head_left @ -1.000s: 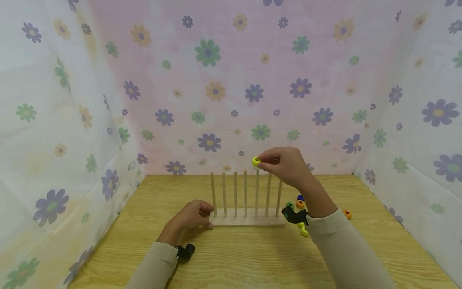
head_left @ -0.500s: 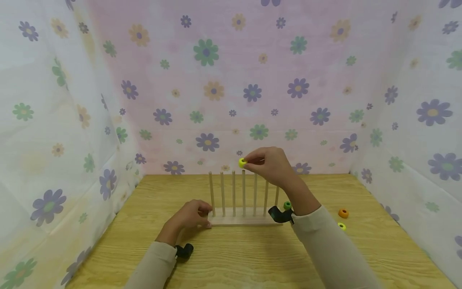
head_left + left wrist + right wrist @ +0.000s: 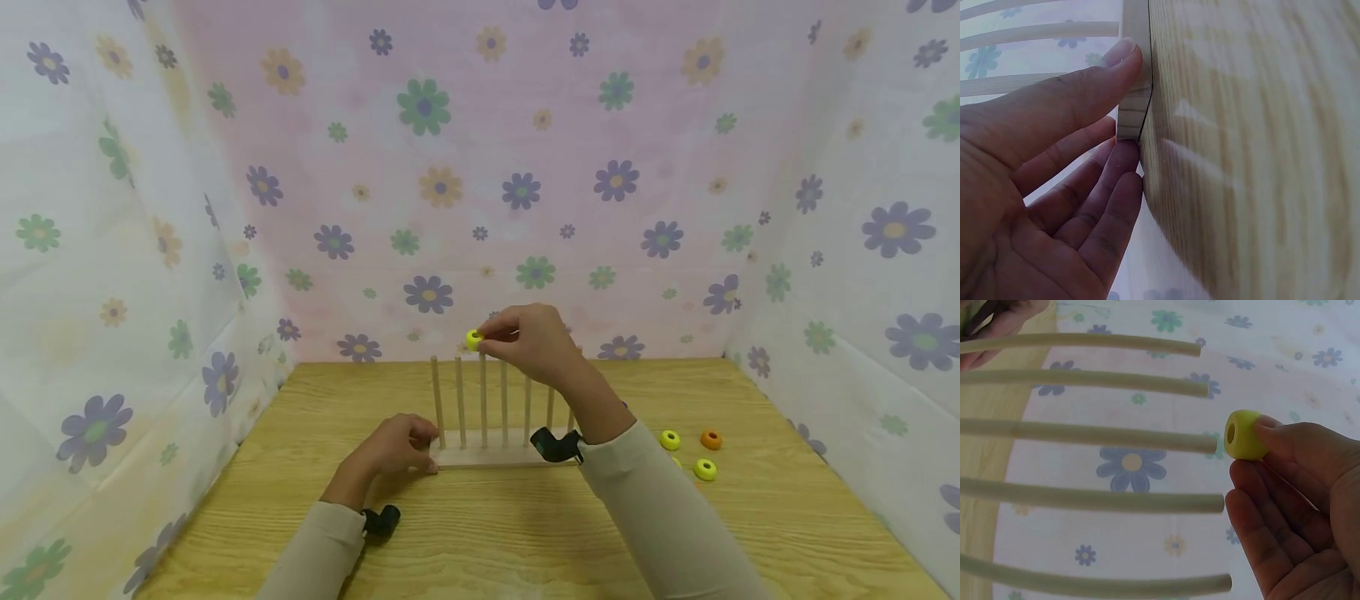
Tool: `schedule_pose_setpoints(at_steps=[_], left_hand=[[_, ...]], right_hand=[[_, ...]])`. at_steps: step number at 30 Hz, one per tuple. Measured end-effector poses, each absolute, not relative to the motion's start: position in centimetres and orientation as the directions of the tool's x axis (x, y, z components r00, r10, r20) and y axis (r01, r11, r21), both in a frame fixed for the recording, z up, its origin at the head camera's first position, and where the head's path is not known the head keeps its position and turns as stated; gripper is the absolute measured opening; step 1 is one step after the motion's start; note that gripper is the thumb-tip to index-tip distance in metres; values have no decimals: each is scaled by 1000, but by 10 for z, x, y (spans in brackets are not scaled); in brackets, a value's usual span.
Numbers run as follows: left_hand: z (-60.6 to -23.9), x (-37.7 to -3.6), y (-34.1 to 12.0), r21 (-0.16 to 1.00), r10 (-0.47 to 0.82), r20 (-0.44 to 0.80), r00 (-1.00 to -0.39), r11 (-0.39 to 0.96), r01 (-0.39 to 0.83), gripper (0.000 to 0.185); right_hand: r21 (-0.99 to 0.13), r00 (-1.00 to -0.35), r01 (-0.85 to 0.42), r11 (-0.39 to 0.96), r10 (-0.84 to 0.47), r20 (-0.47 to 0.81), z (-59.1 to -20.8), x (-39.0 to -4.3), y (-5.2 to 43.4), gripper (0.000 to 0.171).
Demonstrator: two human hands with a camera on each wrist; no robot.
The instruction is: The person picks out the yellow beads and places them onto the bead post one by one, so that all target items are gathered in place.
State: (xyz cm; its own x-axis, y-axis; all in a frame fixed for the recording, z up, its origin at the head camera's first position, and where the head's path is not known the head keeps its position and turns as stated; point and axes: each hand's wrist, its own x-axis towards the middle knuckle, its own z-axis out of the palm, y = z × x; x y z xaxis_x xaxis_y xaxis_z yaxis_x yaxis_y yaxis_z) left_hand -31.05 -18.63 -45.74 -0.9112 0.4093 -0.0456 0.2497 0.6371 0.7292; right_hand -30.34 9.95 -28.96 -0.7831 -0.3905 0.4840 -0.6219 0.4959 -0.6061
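Steadily | right hand (image 3: 536, 340) pinches yellow bead (image 3: 1246, 436) near pegs (image 3: 1147, 439) | left hand (image 3: 397, 444) holds wooden rack (image 3: 487, 456) | better align hole (image 3: 1230, 434) with peg

The peg rack (image 3: 480, 457) stands on the table (image 3: 465, 542), left of the loose beads (image 3: 705, 476).

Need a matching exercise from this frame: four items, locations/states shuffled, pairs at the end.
Column 1
1. left hand
2. right hand
3. orange bead
4. wooden pegs

Column 2
A. lying on the table, off to the right
B. standing in a row on the wooden base
C. holding the left end of the wooden base
D. pinching a yellow bead near the peg tips

Pairs: 1-C, 2-D, 3-A, 4-B
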Motion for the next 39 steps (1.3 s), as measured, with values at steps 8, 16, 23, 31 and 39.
schedule_pose_setpoints(at_steps=[8, 16, 23, 31, 39], left_hand=[[-457, -312, -188, 729, 411, -54, -910, 639, 246, 56], [-458, -314, -188, 732, 416, -53, -908, 635, 248, 57], [-459, -316, -190, 731, 411, -50, -910, 636, 248, 57], [-460, -317, -189, 743, 411, -66, -909, 629, 230, 57], [-461, -316, -189, 755, 415, -63, -908, 615, 228, 57]], right_hand=[[-608, -766, -643, 466, -415, 491, -291, -304, 84, 16], [-596, -753, -657, 462, -440, 489, -292, -305, 72, 13], [-586, -750, -660, 470, -459, 476, -294, -305, 61, 13], [-572, -739, -672, 471, -477, 475, -298, -306, 55, 12], [-567, -735, -676, 471, -484, 474, -297, -306, 50, 13]])
